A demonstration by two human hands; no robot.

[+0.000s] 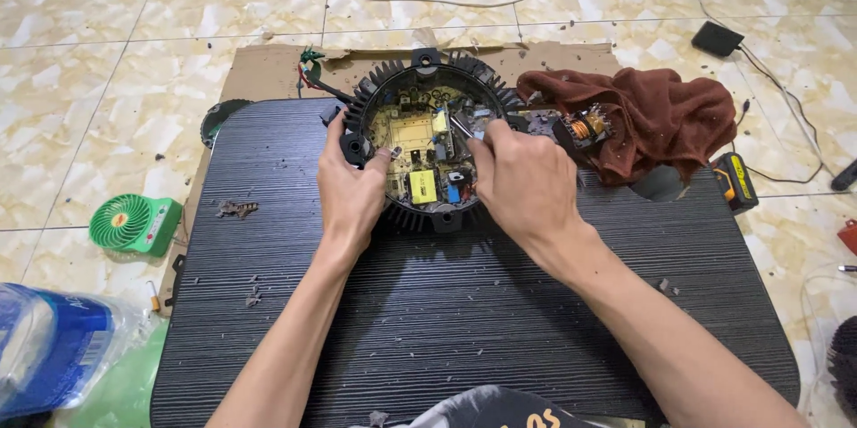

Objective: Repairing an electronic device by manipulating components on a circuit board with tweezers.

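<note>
Left hand (350, 189) grips finned housing (420, 214); right hand (522, 182) pinches a metal tool (461, 127), brown rag (652, 116) beside.

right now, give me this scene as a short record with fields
surface: black ribbed mat on cardboard over tiled floor
main thing: round black finned housing with an exposed yellow circuit board
left hand: grips the housing's left rim
right hand: holds a thin metal tool to the board
nearby: brown rag, green mini fan

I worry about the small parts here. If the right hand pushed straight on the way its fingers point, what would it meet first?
Most likely the yellowish circuit board inside the round finned housing; the right hand points up-left onto it, though depth is unclear.
</note>
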